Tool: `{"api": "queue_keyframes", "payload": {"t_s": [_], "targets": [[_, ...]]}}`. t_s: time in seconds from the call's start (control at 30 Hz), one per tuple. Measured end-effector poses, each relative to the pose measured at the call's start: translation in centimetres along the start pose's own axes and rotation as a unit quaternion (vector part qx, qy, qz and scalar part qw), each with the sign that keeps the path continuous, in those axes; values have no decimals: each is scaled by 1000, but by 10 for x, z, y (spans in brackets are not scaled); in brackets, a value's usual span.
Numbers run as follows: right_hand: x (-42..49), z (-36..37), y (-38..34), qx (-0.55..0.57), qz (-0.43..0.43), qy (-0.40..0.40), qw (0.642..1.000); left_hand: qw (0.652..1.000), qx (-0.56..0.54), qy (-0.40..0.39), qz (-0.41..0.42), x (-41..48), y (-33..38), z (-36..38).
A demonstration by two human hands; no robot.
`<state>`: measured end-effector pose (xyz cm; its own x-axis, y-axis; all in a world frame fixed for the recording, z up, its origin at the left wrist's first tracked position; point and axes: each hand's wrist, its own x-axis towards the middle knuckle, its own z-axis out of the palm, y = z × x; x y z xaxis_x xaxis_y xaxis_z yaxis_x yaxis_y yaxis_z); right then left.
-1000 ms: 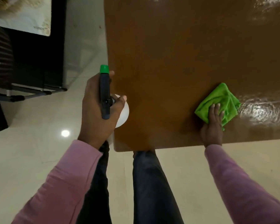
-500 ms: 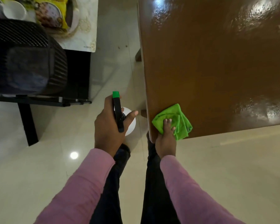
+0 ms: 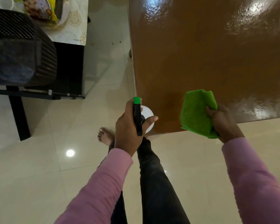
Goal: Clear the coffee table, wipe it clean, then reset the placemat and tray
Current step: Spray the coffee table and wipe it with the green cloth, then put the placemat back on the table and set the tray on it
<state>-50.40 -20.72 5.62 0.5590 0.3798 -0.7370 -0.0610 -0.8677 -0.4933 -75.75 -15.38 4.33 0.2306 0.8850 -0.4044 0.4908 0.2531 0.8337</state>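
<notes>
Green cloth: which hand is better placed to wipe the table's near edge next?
Right, probably. The right hand grips the green cloth over the near edge of the coffee table. The left hand is wrapped round the spray bottle at the corner, with no cloth.

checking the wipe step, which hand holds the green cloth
The right hand grips the green cloth; the left hand grips the spray bottle instead.
</notes>
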Motion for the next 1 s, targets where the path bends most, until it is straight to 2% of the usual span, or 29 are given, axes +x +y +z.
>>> {"api": "queue_keyframes", "payload": {"t_s": [0.1, 0.13, 0.2, 0.23, 0.3, 0.37, 0.43, 0.57, 0.7, 1.0], "targets": [[12, -3, 9, -203, -56, 73, 975, 1000, 0, -22, 7, 2, 7, 24], [15, 0, 13, -244, -76, 106, 961, 1000, 4, -30, 10, 2, 8, 33], [17, 18, 19, -251, -79, 139, 955, 999, 10, -41, 13, 4, 7, 46], [21, 30, 23, -255, -62, 130, 956, 999, 12, -42, 11, 5, 6, 53], [31, 60, 38, -309, -44, 46, 949, 999, 24, -37, 10, 8, 2, 64], [42, 89, 60, -396, -56, -49, 915, 998, 52, -33, 24, 9, -3, 70], [49, 102, 72, -448, -72, -61, 889, 996, 74, -33, 39, 9, -5, 75], [48, 96, 68, -452, -89, -2, 888, 996, 63, -61, -11, 6, -2, 73], [48, 83, 67, -441, -100, -17, 892, 990, 69, -100, -65, 3, -5, 67], [-10, 38, 39, -390, -90, 68, 914, 960, 252, -102, -62, -13, 21, 36]]}}
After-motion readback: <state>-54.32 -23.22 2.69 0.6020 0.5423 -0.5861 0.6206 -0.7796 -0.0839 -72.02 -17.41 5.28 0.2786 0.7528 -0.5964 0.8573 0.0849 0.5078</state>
